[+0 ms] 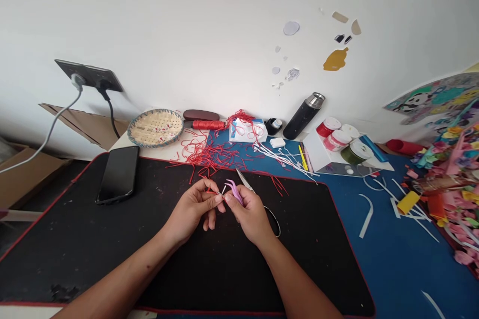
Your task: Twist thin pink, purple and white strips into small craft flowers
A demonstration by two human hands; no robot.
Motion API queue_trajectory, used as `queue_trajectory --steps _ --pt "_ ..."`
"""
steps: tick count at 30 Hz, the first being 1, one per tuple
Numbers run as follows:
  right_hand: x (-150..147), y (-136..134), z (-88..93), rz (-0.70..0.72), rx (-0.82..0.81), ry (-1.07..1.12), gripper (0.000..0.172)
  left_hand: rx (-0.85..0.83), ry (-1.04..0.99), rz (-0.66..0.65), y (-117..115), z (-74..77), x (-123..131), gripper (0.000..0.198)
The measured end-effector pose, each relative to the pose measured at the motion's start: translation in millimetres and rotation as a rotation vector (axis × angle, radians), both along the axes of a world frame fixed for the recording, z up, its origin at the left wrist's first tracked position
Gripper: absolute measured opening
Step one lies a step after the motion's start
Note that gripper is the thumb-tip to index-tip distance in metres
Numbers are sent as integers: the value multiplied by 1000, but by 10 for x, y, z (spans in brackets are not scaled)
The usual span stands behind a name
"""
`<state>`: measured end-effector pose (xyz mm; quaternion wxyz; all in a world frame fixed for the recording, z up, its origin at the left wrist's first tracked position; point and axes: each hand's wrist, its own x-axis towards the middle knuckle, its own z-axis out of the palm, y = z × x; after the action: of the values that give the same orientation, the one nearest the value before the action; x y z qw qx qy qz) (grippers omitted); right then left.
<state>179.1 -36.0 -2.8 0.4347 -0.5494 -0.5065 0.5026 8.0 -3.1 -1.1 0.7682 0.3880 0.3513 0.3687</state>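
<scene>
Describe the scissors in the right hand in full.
The scissors have a slim, pointed, silver metal blade section that sticks out past the right hand toward the far edge of the black desk mat. A thin black loop handle curves out below the hand. The fingers hide the pivot, and the blades look closed.

White painted wall point(187, 25) with stuck-on scraps point(291, 28); black wall socket plate point(89, 75), two plugs fitted; cardboard box point(26, 174), left; blue counter point(396, 264).
</scene>
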Motion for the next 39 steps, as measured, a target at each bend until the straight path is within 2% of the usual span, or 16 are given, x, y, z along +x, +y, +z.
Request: queue_trajectory --steps 6,19,31,39 --pt "19 -3 -26 1 -50 91 39 -3 -3 -13 -5 12 -9 41" --pt "9 -11 -17 5 -49 60 41 0 2 -10 -1 24 0 40" --pt "26 -9 78 10 8 -14 33 6 0 -4 -6 26 0 39" --pt "32 -1 28 2 -25 44 37 13 16 -4 -10 60 9 39"
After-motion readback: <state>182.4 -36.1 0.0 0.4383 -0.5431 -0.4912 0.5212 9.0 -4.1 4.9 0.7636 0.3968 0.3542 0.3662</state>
